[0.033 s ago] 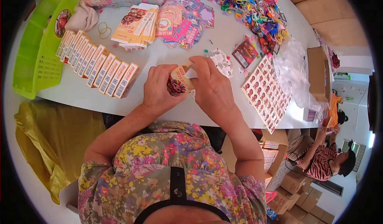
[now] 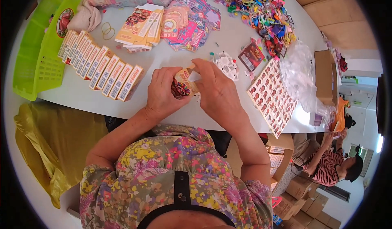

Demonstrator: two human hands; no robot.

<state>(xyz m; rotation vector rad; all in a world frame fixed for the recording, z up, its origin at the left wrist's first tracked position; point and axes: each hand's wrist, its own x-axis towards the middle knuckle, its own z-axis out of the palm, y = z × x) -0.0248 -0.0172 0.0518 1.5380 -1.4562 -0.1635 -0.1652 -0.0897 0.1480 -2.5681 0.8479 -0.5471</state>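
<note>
My left hand (image 2: 165, 89) is closed around a small orange-and-cream cardboard box (image 2: 182, 86) with a cartoon figure on its front, held just above the table's near edge. The box's top end is open, and a pale flap or paper shows there. My right hand (image 2: 218, 88) pinches at that end, its fingers bent over the top edge; the fingertips are partly hidden. Beyond my right hand lies a heap of small white paper pieces (image 2: 226, 65). To the left, a slanting row of similar filled boxes (image 2: 108, 76) stands with barcoded ends showing.
Flat orange boxes (image 2: 141, 27) and colourful cards (image 2: 190, 25) lie ahead. A pile of bright trinkets (image 2: 261, 12) fills the far right. Nearer are a sticker sheet (image 2: 272, 96) and clear plastic bags (image 2: 300, 72). A green basket (image 2: 32, 61) stands left; a co-worker (image 2: 330, 165) is at right.
</note>
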